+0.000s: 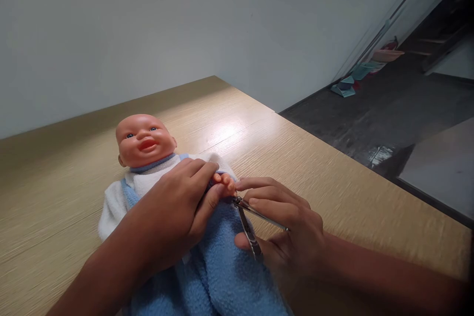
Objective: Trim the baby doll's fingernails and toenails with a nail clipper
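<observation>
Left forearm [114, 252] slants up to the left hand [181, 202], palm down across a doll [142, 140], thumb and fingers pinching its small hand [226, 183]. From the right, the right hand [296, 224] holds a nail clipper [247, 229] between thumb and fingers, levers spread, tip at the small hand; the doll lies face up on the table [333, 182].

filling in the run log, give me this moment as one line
doll: face-up on table; left hand: holding doll's hand; right hand: holding nail clipper, levers apart, tip at doll's hand
</observation>
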A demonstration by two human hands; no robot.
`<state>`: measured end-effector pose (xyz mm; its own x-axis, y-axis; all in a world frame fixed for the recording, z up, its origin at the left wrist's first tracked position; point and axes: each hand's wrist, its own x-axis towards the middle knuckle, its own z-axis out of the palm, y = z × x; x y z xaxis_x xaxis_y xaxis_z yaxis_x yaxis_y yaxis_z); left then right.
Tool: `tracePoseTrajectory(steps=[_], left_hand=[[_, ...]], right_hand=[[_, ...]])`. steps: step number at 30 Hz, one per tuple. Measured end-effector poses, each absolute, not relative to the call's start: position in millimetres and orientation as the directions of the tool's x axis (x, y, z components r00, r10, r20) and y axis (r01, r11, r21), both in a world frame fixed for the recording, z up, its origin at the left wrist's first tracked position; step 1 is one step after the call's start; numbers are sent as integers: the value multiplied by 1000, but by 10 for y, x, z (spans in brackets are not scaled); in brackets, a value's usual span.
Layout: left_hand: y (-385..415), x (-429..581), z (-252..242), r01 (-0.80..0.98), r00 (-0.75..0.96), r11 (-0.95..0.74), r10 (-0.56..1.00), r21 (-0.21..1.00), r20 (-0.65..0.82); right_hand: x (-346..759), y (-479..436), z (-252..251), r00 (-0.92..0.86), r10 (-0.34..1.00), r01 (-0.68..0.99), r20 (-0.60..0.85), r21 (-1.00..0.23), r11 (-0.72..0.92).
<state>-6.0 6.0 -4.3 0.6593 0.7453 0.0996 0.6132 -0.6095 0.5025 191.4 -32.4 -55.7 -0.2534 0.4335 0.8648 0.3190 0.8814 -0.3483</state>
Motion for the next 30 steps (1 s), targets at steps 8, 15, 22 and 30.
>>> tracePoseTrajectory(steps=[8,15,22,30], left_hand=[[59,-55,-53,619,665,-605,743,500,76],[63,-59,-60,602,676,-612,733,513,82],[70,-62,-71,598,679,-615,729,514,82],[74,-63,-78,597,667,-610,738,521,100]], right_hand=[[1902,-315,-488,-359,338,444,870,-159,882],[1865,-329,-391,-408,351,507,843,-111,855],[1856,-343,-361,-418,388,527,822,-128,840],[1827,-386,-359,-396,457,541,797,-200,817]])
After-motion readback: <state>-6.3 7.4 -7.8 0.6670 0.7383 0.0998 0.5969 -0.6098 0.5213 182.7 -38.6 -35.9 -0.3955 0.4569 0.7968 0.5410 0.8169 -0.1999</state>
